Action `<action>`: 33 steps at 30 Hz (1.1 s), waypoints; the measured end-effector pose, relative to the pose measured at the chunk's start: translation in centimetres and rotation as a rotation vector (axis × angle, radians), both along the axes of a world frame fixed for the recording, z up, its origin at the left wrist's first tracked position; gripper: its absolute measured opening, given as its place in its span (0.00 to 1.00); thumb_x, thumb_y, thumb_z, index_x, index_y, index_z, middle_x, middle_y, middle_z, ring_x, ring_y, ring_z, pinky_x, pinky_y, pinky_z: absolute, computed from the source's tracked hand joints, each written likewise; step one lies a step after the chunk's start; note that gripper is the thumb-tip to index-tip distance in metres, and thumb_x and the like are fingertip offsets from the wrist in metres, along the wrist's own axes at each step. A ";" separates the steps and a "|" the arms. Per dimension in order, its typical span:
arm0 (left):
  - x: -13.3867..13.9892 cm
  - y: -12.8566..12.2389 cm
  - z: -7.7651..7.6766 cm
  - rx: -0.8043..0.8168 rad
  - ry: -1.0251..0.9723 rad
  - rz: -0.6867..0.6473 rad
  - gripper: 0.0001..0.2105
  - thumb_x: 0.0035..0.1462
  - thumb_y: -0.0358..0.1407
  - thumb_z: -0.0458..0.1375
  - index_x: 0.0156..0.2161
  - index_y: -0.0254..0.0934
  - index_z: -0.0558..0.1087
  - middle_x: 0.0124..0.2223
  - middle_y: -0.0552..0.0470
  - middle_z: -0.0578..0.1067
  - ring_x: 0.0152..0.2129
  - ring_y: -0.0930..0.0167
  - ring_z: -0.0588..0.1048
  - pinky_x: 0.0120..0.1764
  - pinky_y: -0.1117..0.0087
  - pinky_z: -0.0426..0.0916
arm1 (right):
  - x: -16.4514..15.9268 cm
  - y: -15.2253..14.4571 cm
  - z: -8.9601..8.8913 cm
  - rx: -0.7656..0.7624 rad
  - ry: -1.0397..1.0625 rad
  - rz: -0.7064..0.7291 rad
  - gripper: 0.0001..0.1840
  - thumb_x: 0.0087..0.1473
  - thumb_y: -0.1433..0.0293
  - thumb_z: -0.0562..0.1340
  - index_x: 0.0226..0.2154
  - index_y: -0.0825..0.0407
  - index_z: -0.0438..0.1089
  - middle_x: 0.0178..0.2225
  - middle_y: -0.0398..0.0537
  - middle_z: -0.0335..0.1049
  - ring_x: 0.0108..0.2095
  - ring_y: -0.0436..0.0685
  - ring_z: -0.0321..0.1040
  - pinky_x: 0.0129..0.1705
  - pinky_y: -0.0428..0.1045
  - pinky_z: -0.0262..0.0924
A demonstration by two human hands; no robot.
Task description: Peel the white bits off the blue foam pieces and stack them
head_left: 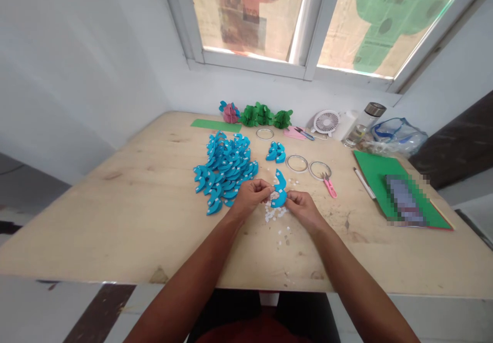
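Note:
A curved blue paper piece (280, 198) with small white squares on it is held up over the middle of the table. My right hand (304, 207) pinches its right edge between thumb and fingers. My left hand (253, 194) is closed in a pinch at its left side; what lies between those fingertips is too small to make out. Small white paper bits (274, 213) are scattered beneath my hands. To the left lies a large heap of similar blue pieces (227, 166), and a smaller blue group (276, 152) sits just beyond my hands.
Tape rolls (297, 164) and pink-handled snips (330, 186) lie to the right. Green paper decorations (263, 115), a small white fan (326, 122) and a bottle (364, 125) line the wall. A green folder (389, 184) with a blurred object on it and a pen (364, 183) are far right.

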State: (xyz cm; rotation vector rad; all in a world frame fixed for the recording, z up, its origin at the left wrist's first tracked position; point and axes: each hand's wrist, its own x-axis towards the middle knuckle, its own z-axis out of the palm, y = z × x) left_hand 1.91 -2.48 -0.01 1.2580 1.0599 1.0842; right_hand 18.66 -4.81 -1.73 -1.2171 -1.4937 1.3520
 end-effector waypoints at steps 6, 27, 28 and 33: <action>0.2 -0.1 -0.3 0.004 0.001 0.050 0.09 0.40 0.37 0.60 0.17 0.33 0.68 0.16 0.57 0.67 0.15 0.78 0.63 0.21 0.77 0.58 | 0.0 0.1 -0.2 0.023 0.001 0.007 0.16 0.44 0.61 0.62 0.18 0.54 0.60 0.17 0.36 0.46 0.20 0.45 0.41 0.22 0.45 0.38; 0.8 -0.5 -0.6 -0.017 0.002 0.151 0.09 0.38 0.36 0.61 0.17 0.33 0.68 0.16 0.57 0.68 0.15 0.78 0.64 0.21 0.77 0.59 | 0.1 0.2 -0.4 0.027 -0.050 0.006 0.19 0.44 0.56 0.62 0.18 0.55 0.63 0.17 0.38 0.50 0.20 0.46 0.44 0.21 0.44 0.40; 0.8 -0.5 -0.6 -0.017 0.004 0.153 0.08 0.38 0.36 0.61 0.17 0.33 0.68 0.16 0.57 0.68 0.15 0.78 0.64 0.21 0.77 0.59 | 0.1 0.2 -0.4 0.030 -0.051 0.008 0.19 0.44 0.56 0.62 0.18 0.55 0.63 0.17 0.38 0.50 0.20 0.46 0.44 0.21 0.44 0.40; 0.8 -0.3 -0.8 -0.023 0.014 0.154 0.08 0.38 0.36 0.61 0.17 0.34 0.68 0.16 0.57 0.69 0.15 0.77 0.65 0.21 0.77 0.60 | 0.1 0.2 -0.3 0.038 -0.073 0.019 0.19 0.44 0.56 0.62 0.19 0.55 0.65 0.17 0.38 0.51 0.20 0.46 0.45 0.22 0.44 0.41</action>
